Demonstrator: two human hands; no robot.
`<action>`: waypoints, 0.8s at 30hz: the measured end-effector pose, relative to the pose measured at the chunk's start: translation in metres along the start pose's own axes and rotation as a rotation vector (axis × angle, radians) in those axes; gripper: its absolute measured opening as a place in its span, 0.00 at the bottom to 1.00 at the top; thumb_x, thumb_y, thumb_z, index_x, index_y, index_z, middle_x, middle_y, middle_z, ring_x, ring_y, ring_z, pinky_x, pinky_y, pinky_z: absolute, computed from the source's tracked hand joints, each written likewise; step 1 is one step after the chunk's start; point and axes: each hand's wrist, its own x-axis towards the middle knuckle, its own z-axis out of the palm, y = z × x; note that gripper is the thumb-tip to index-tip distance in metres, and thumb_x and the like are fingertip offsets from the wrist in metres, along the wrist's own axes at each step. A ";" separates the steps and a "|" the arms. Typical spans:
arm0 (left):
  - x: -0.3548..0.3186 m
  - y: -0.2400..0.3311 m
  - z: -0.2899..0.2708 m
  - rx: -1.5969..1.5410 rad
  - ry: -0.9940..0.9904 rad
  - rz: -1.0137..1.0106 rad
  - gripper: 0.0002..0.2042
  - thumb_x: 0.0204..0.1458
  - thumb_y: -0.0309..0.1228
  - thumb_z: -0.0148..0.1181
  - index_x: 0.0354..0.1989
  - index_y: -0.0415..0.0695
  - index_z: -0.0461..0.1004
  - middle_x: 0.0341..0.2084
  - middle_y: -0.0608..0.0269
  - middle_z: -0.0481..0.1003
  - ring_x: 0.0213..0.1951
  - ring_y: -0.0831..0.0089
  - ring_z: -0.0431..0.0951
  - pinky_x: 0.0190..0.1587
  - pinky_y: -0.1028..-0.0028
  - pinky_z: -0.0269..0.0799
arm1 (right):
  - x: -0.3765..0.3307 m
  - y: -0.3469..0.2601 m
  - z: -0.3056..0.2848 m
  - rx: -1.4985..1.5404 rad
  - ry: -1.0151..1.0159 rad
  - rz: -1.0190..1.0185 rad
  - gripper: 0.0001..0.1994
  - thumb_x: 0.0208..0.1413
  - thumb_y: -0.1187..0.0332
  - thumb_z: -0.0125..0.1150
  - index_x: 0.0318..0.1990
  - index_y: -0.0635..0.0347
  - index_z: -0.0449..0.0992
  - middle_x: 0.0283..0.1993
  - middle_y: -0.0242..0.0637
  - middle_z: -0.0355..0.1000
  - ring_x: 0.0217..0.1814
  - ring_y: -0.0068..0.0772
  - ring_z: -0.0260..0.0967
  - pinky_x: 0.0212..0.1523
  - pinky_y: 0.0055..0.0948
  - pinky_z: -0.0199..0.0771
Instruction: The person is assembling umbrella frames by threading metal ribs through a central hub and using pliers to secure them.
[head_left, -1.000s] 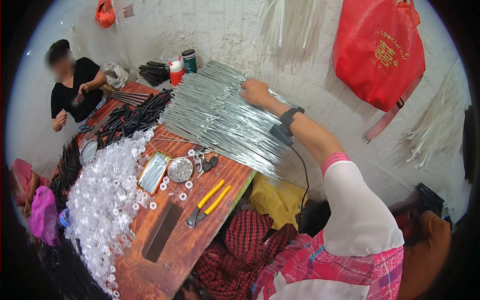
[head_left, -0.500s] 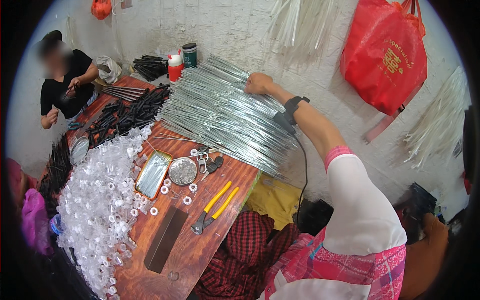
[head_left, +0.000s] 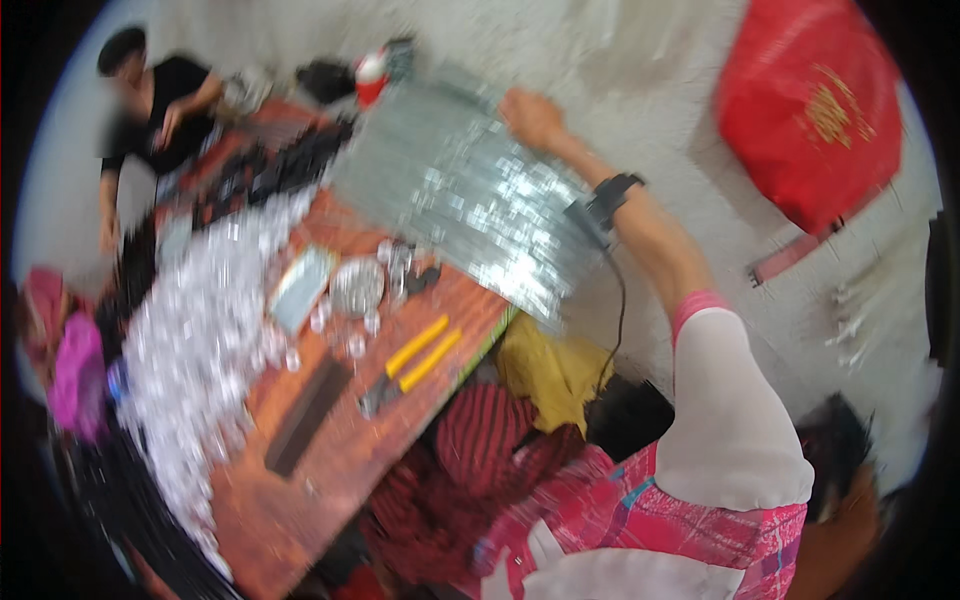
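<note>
A: Quick rundown, near to far?

B: Closest on the wooden table [head_left: 350,470]: dark flat bar [head_left: 308,415], then yellow-handled pliers [head_left: 415,358], both lying untouched. Left of those, a big heap of clear plastic bits [head_left: 190,350]. A round metal tin [head_left: 357,286] sits past the pliers w/ a few loose rings around it.

A: And the hands?

B: Right hand [head_left: 532,117] is stretched out far, resting on the top edge of the pile of silver wire rods [head_left: 470,200], which lies across the table's far right corner. Pic's blurry, so can't tell if fingers are clenched on any rods or just laid flat. Left hand's not in view.

A: Progress?

B: Looks early, I'd judge. Rod pile full, nothing pulled out next to the pliers, tools idle.

A: Vs half a sec ago?

B: Hand's in abt the same spot on the pile. View swung and blurred. Person in black [head_left: 160,100] at the far end is seated as before.
</note>
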 end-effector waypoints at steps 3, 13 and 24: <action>-0.136 -0.052 0.055 -0.071 -0.006 -0.236 0.17 0.58 0.32 0.53 0.55 0.41 0.72 0.55 0.44 0.71 0.50 0.49 0.74 0.50 0.60 0.71 | 0.008 0.027 0.000 -0.375 -0.100 -0.426 0.15 0.63 0.58 0.49 0.39 0.62 0.75 0.44 0.52 0.75 0.46 0.55 0.72 0.45 0.51 0.71; -0.504 -0.101 0.202 -0.159 0.292 -0.690 0.15 0.57 0.28 0.54 0.54 0.44 0.75 0.57 0.47 0.71 0.52 0.50 0.75 0.51 0.62 0.72 | 0.023 0.040 0.009 0.060 -0.191 -0.121 0.24 0.58 0.47 0.51 0.37 0.62 0.79 0.32 0.41 0.78 0.36 0.38 0.75 0.41 0.36 0.71; -0.561 -0.121 0.302 -0.961 0.385 -1.151 0.12 0.55 0.31 0.57 0.46 0.45 0.79 0.32 0.60 0.80 0.29 0.74 0.77 0.30 0.75 0.71 | 0.034 0.057 -0.003 0.259 -0.334 -0.043 0.18 0.61 0.55 0.53 0.29 0.62 0.73 0.22 0.32 0.70 0.18 0.22 0.67 0.17 0.23 0.64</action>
